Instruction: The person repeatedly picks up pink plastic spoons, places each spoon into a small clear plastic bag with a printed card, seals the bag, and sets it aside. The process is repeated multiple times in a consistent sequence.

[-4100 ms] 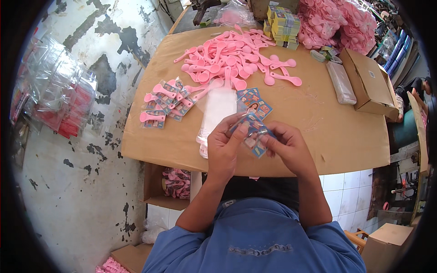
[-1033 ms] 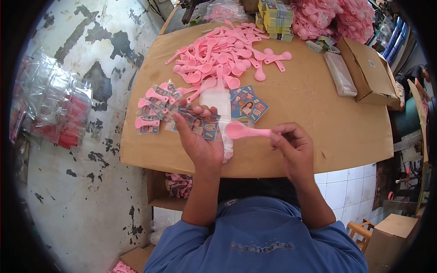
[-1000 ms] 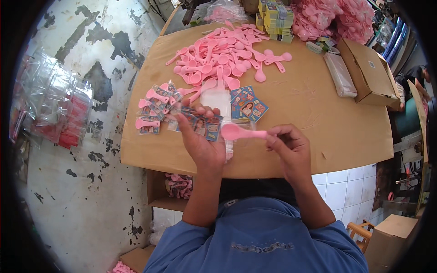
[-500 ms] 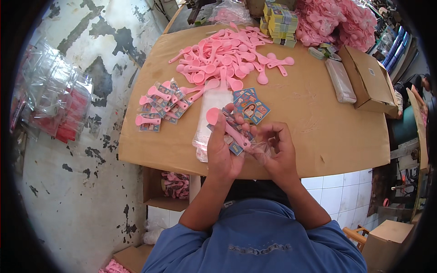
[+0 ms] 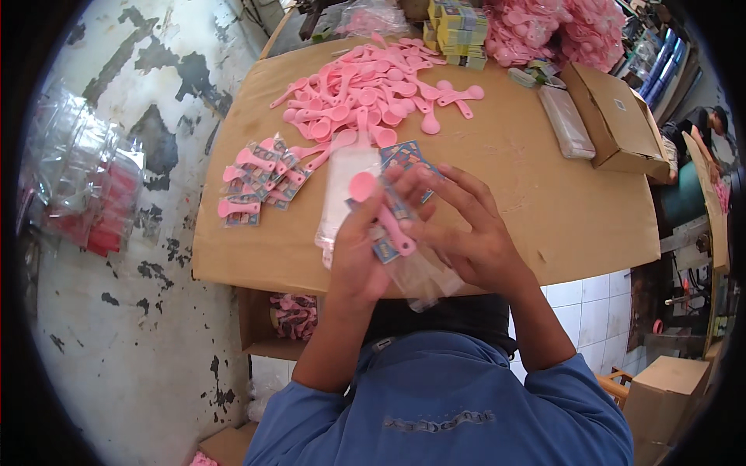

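Note:
My left hand (image 5: 356, 256) is closed around a pink measuring spoon (image 5: 395, 231) lying with a blue printed card (image 5: 384, 250) in a clear plastic bag (image 5: 423, 281). The bag's loose end hangs down past the spoon's handle. Just right of it, my right hand (image 5: 489, 247) has its fingers stretched out over the bag, slightly blurred; whether the thumb touches the plastic I cannot tell. Beyond the hands lie a stack of clear bags (image 5: 342, 182) and more blue cards (image 5: 399, 154), partly covered by my right fingers. Bagged spoons with cards (image 5: 260, 167) lie in a heap at left.
A pile of loose pink spoons (image 5: 350, 89) covers the table's far side. Behind are bundled yellow cards (image 5: 458, 35) and big bags of spoons (image 5: 536, 31). At right stand a clear packet (image 5: 566, 120) and a cardboard box (image 5: 618, 116). Another person (image 5: 699, 128) is at far right.
My right hand has let go of the bag's loose end and lifted, fingers spreading out. That end now hangs down unfolded. My left hand still holds the spoon.

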The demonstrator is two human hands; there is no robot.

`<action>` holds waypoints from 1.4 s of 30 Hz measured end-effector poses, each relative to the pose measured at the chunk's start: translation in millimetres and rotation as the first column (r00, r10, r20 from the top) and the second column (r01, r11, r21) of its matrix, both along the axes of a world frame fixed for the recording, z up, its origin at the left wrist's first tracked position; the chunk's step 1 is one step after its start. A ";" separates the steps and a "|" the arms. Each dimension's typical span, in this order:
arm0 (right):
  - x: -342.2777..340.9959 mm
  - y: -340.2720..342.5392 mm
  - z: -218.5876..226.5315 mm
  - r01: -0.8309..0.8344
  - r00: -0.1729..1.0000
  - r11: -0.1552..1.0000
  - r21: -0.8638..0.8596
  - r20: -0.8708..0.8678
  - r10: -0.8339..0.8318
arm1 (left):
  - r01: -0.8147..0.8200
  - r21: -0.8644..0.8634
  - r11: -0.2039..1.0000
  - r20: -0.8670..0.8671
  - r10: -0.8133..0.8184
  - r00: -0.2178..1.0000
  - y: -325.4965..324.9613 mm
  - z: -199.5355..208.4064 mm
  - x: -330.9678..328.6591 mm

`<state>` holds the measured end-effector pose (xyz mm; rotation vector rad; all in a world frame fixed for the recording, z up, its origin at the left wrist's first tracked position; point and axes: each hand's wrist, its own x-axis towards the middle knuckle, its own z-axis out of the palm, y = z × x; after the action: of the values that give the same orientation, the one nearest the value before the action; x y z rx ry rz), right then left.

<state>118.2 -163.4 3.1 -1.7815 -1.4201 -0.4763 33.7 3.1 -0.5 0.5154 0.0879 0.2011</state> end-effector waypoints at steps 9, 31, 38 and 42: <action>4.9 -6.7 9.7 -0.166 0.808 0.963 0.214 -0.530 0.257 | -0.090 0.126 0.988 -0.001 0.090 0.996 1.5 -1.9 -7.2; 1.8 19.1 13.1 0.306 0.949 0.920 0.246 -0.003 -0.315 | -0.105 0.959 0.265 0.057 0.184 0.981 -24.7 -0.2 -23.6; 7.2 18.5 18.1 0.306 0.950 0.931 0.197 0.002 -0.313 | 0.010 0.985 0.173 -0.033 0.132 0.991 -23.3 21.3 -31.9; 25.0 7.7 21.6 0.356 0.925 0.873 0.333 -0.261 -0.278 | 0.003 0.952 0.307 -0.039 0.111 0.993 -21.0 7.0 -32.8</action>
<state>143.2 -155.7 24.7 -1.6925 -0.8236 -0.6668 0.9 -17.9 6.4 1.7781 0.0738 0.2882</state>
